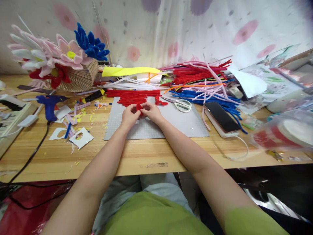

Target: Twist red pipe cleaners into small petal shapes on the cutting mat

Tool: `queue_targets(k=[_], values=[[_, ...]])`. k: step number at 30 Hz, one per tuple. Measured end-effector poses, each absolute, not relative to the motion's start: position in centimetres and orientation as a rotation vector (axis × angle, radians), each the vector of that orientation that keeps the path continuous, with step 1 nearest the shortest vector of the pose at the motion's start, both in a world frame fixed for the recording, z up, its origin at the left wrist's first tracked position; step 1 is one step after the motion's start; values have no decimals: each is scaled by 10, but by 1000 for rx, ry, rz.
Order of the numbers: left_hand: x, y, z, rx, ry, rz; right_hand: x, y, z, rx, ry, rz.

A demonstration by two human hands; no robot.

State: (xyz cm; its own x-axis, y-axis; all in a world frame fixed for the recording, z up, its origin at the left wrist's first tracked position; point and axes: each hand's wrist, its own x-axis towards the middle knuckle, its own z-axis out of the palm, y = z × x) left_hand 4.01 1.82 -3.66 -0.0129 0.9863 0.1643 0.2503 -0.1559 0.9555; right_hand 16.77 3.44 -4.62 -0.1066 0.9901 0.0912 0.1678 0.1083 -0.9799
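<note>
Between both hands, over the grey cutting mat (pixel 181 127), is a small red pipe-cleaner piece (pixel 139 107). My left hand (pixel 129 115) pinches it from the left, and my right hand (pixel 152 112) has its fingers closed on it from the right. Much of the piece is hidden by the fingers. Just beyond the hands lies a row of cut red pipe cleaners (pixel 133 98). A bent red pipe-cleaner shape (pixel 160 101) rests right of them, beside white-handled scissors (pixel 183 105).
Left are a blue glue gun (pixel 50 106), paper scraps (pixel 81 137) and a basket (pixel 83 76) of fuzzy flowers. Pipe-cleaner bundles (pixel 200 73) line the back. A phone (pixel 222 117) with a cable and a bagged red cup (pixel 276 133) stand on the right.
</note>
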Motion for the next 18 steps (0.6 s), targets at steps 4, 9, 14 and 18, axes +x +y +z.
queue_targets(k=[4, 9, 14, 18], values=[[42, 19, -36, 1346, 1267, 1271, 167, 34, -45, -1183, -1430, 1174], [42, 20, -35, 1488, 1369, 1281, 165, 30, -40, -1173, -1341, 1189], [41, 18, -30, 1682, 1546, 1295, 165, 28, -35, -1166, -1284, 1222], [42, 14, -26, 1686, 1570, 1310, 164, 26, -35, -1136, -1320, 1234]])
